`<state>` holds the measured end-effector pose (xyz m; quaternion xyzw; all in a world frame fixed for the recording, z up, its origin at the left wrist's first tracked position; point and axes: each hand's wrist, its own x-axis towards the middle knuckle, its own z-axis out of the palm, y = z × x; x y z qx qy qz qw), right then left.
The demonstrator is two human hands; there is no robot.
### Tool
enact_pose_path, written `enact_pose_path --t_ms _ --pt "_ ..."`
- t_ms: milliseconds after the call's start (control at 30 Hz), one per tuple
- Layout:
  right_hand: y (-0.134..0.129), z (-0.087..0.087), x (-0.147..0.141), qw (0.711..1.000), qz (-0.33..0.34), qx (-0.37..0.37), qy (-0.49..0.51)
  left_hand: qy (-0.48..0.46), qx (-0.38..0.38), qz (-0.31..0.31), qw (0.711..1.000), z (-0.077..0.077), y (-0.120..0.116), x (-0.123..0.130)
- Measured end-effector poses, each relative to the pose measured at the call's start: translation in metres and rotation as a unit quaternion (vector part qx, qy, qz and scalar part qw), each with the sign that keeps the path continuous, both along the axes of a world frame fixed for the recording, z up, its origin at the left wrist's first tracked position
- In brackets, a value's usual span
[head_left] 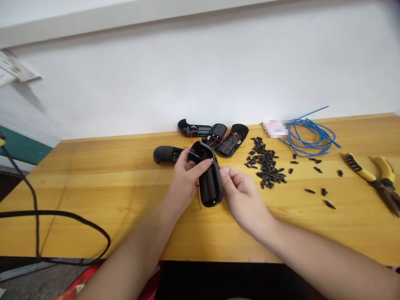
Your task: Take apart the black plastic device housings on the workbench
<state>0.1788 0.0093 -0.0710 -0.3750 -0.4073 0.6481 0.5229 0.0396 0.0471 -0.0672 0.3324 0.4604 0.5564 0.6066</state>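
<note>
A black plastic housing (pixel 208 187), hollow side up and with a long rounded channel, is held tilted above the table. My left hand (pixel 186 177) grips its left side, the thumb pressed near a small light-coloured part inside the rim. Against the right edge, the thumb and curled fingers of my right hand (pixel 239 185) are pinched; whether a small part is between them is hidden. A thin dark wire hangs below the left side. Just behind my left hand lies another black housing (pixel 167 154), closed side up.
Several similar housings (pixel 233 141) with red wires lie by the wall. Right of them are a pile of small black plastic parts (pixel 269 166), a blue wire coil (pixel 309 141) and yellow-handled pliers (pixel 379 183). A black cable (pixel 71 214) loops over the table's left side.
</note>
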Motion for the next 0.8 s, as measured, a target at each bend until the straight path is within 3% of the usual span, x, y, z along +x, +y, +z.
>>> enact_pose_path --t_ms 100,167,333,567,667,800 --pt "-0.001 -0.003 0.0 0.988 -0.052 0.107 -0.094 -0.067 -0.06 -0.086 0.992 0.002 -0.003 0.004" --pt "0.002 -0.003 0.004 0.981 -0.042 0.133 -0.133 -0.09 -0.078 -0.111 0.987 0.003 -0.004 0.003" --pt "0.016 0.005 0.02 0.986 -0.002 0.11 -0.123 -0.113 -0.087 -0.116 0.983 0.008 -0.005 0.0" --pt "0.023 0.021 0.034 0.998 0.041 0.05 -0.016 -0.133 -0.112 -0.217 0.96 0.011 -0.006 -0.009" --pt "0.021 0.023 0.032 0.996 0.071 0.051 -0.031 -0.13 -0.133 -0.259 0.948 0.006 -0.005 -0.012" --pt "0.02 0.024 0.03 0.993 0.049 0.084 -0.073 -0.133 -0.144 -0.299 0.934 0.003 -0.005 -0.012"
